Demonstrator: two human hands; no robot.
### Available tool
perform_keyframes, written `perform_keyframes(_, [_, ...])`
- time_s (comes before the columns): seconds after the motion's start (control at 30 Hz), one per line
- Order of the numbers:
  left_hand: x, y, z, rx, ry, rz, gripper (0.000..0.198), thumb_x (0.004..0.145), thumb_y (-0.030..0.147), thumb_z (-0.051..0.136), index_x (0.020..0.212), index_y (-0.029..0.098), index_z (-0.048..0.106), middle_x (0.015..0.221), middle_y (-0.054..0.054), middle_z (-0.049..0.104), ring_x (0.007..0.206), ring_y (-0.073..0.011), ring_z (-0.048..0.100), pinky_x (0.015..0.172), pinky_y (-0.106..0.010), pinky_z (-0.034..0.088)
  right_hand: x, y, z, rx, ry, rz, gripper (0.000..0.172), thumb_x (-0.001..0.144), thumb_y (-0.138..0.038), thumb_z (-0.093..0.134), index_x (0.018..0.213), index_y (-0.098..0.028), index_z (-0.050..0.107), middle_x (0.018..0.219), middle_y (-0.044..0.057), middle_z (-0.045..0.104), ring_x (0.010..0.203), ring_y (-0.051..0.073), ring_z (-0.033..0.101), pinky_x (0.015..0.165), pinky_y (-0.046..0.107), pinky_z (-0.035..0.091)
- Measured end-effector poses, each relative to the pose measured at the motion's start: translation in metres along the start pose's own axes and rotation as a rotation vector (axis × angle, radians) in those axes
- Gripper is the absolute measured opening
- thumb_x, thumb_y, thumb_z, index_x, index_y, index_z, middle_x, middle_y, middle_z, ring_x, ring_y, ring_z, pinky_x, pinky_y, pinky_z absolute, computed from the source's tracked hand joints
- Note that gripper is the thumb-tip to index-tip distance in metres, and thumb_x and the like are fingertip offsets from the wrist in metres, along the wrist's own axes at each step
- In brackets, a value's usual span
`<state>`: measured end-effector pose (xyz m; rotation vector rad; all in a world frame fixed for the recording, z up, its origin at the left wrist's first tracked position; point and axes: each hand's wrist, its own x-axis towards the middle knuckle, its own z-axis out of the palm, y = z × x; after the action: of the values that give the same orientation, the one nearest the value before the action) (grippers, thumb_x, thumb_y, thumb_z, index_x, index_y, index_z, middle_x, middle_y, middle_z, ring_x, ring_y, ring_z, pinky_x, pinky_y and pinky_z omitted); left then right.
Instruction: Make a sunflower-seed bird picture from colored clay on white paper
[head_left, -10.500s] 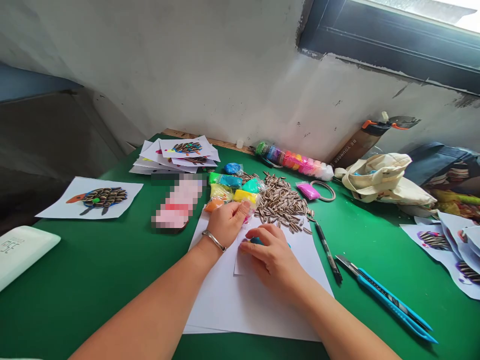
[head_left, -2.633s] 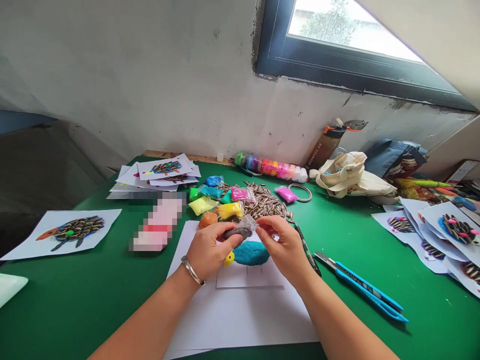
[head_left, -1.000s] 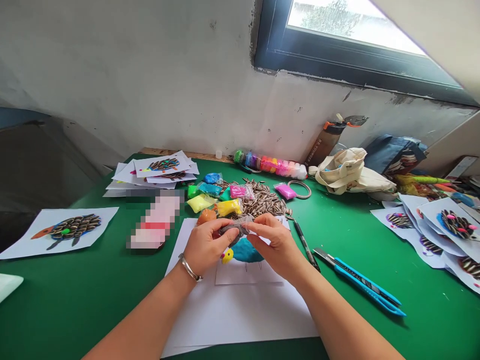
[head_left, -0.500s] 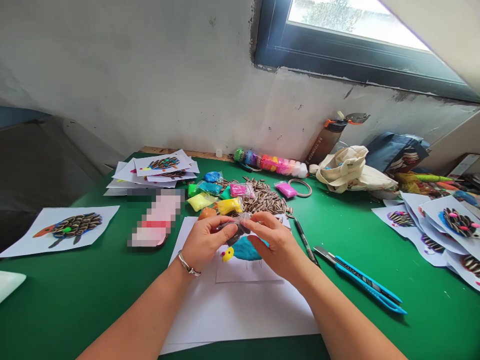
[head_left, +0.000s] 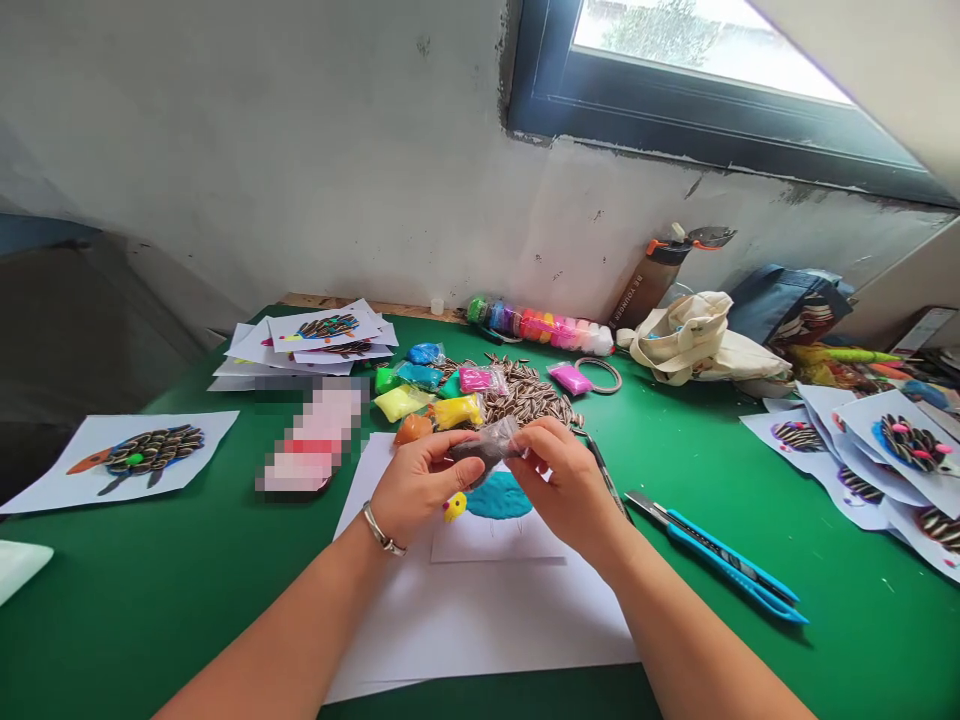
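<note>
Both my hands hold a small clear bag of dark grey clay (head_left: 480,447) above a white card (head_left: 495,535). My left hand (head_left: 416,485) grips the bag's left end. My right hand (head_left: 562,480) pinches its right end, fingers closed. On the card lies a flat blue clay body (head_left: 499,498) with a small yellow head (head_left: 453,509). The card rests on larger white sheets (head_left: 480,625). Just behind my hands are several coloured clay bags (head_left: 431,395) and a heap of striped sunflower seeds (head_left: 529,398).
The green table (head_left: 187,590) carries a finished seed picture (head_left: 131,455) at left and a stack of them (head_left: 315,335) behind. A blue utility knife (head_left: 716,555) and black pen (head_left: 604,475) lie right. A row of clay tubs (head_left: 544,325), cloth bag (head_left: 705,345) and bottle (head_left: 652,275) stand by the wall.
Since ten seconds ago a blue clay body with a yellow head has appeared on the card, and both hands have picked up the dark clay bag. In the last second they have only shifted slightly.
</note>
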<state>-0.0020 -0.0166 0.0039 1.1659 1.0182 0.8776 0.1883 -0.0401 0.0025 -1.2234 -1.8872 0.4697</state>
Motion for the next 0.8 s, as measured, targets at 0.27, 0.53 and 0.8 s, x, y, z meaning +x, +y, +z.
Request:
perform_keyframes(0.27, [0.0005, 0.0010, -0.0010, 0.023, 0.116, 0.059, 0.045, 0.061, 0.035, 0.079, 0.100, 0.013, 0.070, 0.083, -0.005, 0.071, 0.071, -0.0171, 0.064, 0.067, -0.028, 0.053, 0.0019, 0.0014, -0.0005, 0.122, -0.073, 0.047, 0.021, 0.085, -0.014, 0.055, 0.104, -0.023, 0.062, 0.088, 0.002, 0.055, 0.069, 0.012, 0.051, 0.062, 0.025, 0.043])
perform_keyframes(0.53, [-0.0006, 0.0020, 0.0002, 0.064, 0.108, 0.051, 0.044, 0.062, 0.036, 0.077, 0.099, 0.014, 0.070, 0.078, -0.005, 0.071, 0.066, -0.0166, 0.063, 0.064, -0.028, 0.052, 0.0021, -0.0019, 0.0007, 0.070, -0.045, 0.023, 0.011, 0.085, -0.013, 0.050, 0.079, -0.020, 0.056, 0.075, 0.000, 0.050, 0.069, 0.013, 0.048, 0.059, 0.024, 0.038])
perform_keyframes(0.8, [-0.0007, 0.0044, 0.0041, 0.060, 0.103, 0.018, 0.044, 0.061, 0.033, 0.076, 0.098, 0.011, 0.069, 0.079, -0.005, 0.070, 0.066, -0.0156, 0.062, 0.061, -0.026, 0.051, -0.0006, -0.0006, 0.0028, 0.040, -0.052, 0.092, 0.015, 0.079, -0.008, 0.051, 0.073, -0.021, 0.046, 0.073, -0.003, 0.046, 0.068, 0.011, 0.045, 0.056, 0.022, 0.034])
